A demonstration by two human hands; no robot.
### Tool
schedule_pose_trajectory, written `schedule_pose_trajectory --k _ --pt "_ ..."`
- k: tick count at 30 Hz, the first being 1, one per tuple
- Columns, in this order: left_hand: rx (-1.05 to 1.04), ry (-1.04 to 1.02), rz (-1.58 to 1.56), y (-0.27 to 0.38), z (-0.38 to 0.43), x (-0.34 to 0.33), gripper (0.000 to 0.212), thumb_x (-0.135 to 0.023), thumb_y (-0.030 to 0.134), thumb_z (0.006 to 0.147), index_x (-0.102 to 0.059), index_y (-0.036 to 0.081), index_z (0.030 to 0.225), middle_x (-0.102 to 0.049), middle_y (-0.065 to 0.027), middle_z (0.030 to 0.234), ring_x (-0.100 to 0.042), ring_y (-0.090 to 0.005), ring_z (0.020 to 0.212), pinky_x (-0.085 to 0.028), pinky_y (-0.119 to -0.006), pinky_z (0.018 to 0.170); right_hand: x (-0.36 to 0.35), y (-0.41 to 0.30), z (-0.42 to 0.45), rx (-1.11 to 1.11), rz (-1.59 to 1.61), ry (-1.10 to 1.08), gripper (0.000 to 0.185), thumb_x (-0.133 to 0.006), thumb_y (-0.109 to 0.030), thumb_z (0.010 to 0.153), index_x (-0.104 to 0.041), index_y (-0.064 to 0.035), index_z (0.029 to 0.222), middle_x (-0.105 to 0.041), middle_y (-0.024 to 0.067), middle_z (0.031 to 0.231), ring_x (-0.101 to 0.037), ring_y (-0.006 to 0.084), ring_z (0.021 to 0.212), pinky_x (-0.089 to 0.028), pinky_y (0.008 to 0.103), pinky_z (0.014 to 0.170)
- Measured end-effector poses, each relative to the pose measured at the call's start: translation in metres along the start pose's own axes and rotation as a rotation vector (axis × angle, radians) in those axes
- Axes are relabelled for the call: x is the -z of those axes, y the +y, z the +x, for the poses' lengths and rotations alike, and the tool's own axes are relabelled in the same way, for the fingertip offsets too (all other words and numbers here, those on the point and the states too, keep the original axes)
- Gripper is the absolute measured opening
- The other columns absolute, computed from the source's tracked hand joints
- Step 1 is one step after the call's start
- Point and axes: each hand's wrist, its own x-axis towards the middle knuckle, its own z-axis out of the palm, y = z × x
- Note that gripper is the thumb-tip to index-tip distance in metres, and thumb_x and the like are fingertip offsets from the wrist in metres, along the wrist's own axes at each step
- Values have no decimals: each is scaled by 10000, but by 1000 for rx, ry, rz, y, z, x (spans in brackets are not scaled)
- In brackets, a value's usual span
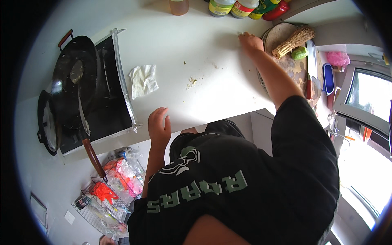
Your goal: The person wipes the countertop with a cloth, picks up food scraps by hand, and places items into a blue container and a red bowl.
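My left hand [159, 127] hovers by the front edge of the white countertop [171, 43], its thumb apart from the curled fingers and nothing held. Just beyond it lies a crumpled white paper towel [144, 81]. My right hand [251, 44] reaches far across, fingers bent down at the counter surface beside the round cutting board [298, 73]. Whether it pinches something small is hidden. Food crumbs [192, 83] are scattered between the two hands. On the board are a straw pot brush [294, 41], a piece of green vegetable [299, 53] and a kitchen knife [310, 67].
To the left, a black wok [76, 101] holding a metal ladle [78, 73] sits over the cooktop [114, 113]; its wooden handle [93, 157] juts past the counter edge. Condiment bottles [222, 7] line the back. A wire rack [101, 211] with plastic bags stands low at left.
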Motion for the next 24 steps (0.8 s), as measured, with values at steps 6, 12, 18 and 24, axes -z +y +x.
schedule_pose_trajectory --k 6,12,18,24 --pt "-46 -2 -44 2 -2 2 222 -522 58 781 -548 23 998 -565 -139 996 -520 -302 949 -405 -384 838 -15 -10 -24 37 -160 -194 182 -451 -102 814 -613 -42 871 -608 119 932 -600 276 881 -508 360 711" --pt "-75 4 -71 -3 1 11 225 -520 52 777 -547 22 998 -569 -136 995 -521 -300 948 -405 -382 836 -15 -25 -67 101 -247 -240 158 -499 -91 802 -587 -50 925 -606 108 922 -608 251 852 -511 329 702" --pt "-47 -10 -99 -11 0 21 234 -522 53 773 -549 25 1003 -571 -128 998 -521 -292 950 -400 -372 844 -14 -43 -118 -60 -100 -151 145 -470 -88 813 -553 -52 928 -572 121 934 -583 259 872 -496 337 739" --pt "-50 -48 -96 -26 -6 18 231 -528 53 768 -556 23 995 -571 -125 997 -518 -288 953 -398 -371 844 -20 -81 -130 -173 222 -204 179 -472 -112 810 -565 -113 963 -562 94 982 -566 263 905 -469 362 779"
